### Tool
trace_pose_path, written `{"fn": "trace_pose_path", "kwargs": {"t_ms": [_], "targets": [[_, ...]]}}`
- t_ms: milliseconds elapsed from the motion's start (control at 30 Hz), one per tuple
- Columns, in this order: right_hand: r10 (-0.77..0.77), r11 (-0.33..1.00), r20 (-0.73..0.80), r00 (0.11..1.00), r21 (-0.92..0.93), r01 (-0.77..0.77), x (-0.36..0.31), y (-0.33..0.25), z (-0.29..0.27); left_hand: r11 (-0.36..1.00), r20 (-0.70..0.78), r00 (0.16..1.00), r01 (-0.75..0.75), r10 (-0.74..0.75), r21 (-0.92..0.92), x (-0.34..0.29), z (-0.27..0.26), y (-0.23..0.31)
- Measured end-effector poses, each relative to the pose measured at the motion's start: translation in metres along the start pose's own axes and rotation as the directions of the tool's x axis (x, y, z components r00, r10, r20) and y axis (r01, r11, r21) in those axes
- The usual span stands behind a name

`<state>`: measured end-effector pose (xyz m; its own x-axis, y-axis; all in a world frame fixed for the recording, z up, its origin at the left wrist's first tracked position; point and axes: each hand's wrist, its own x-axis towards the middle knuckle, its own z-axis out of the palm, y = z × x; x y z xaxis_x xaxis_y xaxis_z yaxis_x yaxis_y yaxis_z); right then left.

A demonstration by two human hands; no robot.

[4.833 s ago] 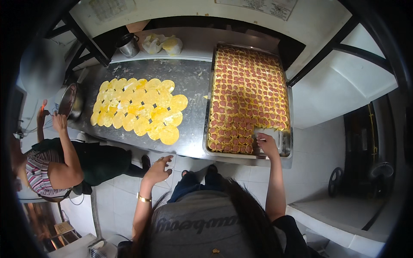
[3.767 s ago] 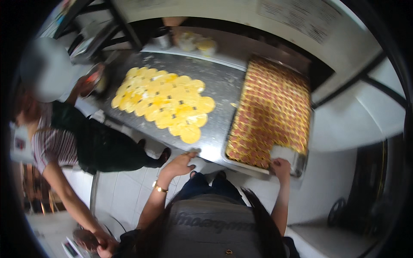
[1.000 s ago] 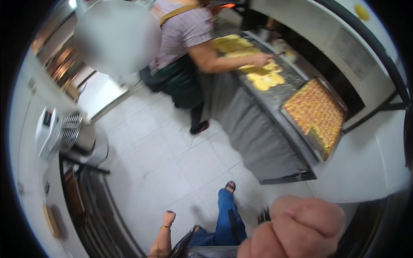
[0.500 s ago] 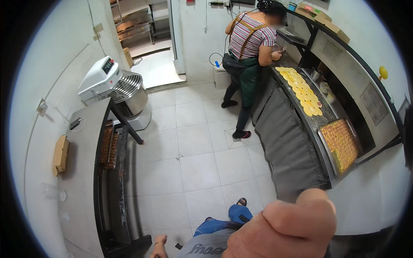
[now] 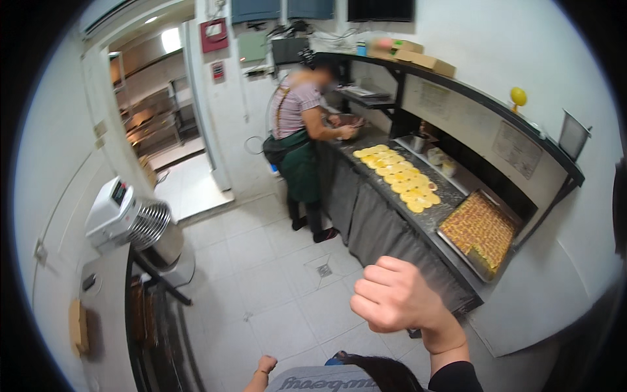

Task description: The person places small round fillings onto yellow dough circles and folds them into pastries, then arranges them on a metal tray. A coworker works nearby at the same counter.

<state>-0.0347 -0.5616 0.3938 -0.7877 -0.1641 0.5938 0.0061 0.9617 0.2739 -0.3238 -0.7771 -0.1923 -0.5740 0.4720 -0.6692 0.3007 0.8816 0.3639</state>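
Observation:
My right hand (image 5: pixel 397 295) is raised in front of me as a closed fist, with nothing showing in it; a black sleeve covers the forearm below the wrist. Low by my side, my left hand (image 5: pixel 266 364) looks curled closed and holds nothing visible. Neither hand touches anything. Beyond my right fist, a large tray (image 5: pixel 447 233) filled with small browned pieces sits at the near end of a dark counter (image 5: pixel 439 221). Flat yellow dough rounds (image 5: pixel 395 175) lie overlapping in rows farther along it.
A co-worker (image 5: pixel 297 130) in a dark green apron stands at the counter's far end, hands at a metal bowl (image 5: pixel 351 125). At left are a spiral mixer (image 5: pixel 153 228) and a table (image 5: pixel 108 281) bearing a cardboard box (image 5: pixel 79 326). A doorway (image 5: pixel 196 176) opens behind.
My view has lifted and turned rightward. My right fist has moved from close in front of the camera to farther out. The co-worker's hands are now at the bowl.

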Motion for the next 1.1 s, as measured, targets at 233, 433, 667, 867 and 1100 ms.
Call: {"fn": "trace_pose_path", "kwargs": {"t_ms": [233, 433, 667, 867, 1100], "targets": [[0.503, 0.850, 0.250, 0.827, 0.032, -0.526, -0.142, 0.079, 0.114, 0.736, 0.249, 0.891, -0.454, 0.379, 0.503, 0.094, -0.030, 0.049], [0.714, 0.400, 0.666, 0.214, -0.138, -0.906, -0.285, 0.091, 0.205, 0.838, -0.020, 0.841, -0.537, 0.541, 0.094, 0.103, -0.014, 0.294], [0.840, 0.093, 0.502, 0.203, 0.236, -0.967, -0.343, 0.222, 0.226, 0.239, -0.153, 0.255, -0.964, 0.955, -0.116, 0.051, -0.010, 0.653], [0.954, -0.293, 0.150, -0.259, 0.649, -0.702, -0.422, 0.409, 0.236, 0.096, -0.077, 0.101, -0.993, 0.992, -0.065, 0.052, 0.023, 0.884], [0.730, -0.530, -0.141, -0.669, 0.501, -0.684, -0.517, 0.540, 0.279, -0.016, 0.048, -0.016, -1.000, 0.999, -0.007, 0.106, 0.095, 1.057]]}}
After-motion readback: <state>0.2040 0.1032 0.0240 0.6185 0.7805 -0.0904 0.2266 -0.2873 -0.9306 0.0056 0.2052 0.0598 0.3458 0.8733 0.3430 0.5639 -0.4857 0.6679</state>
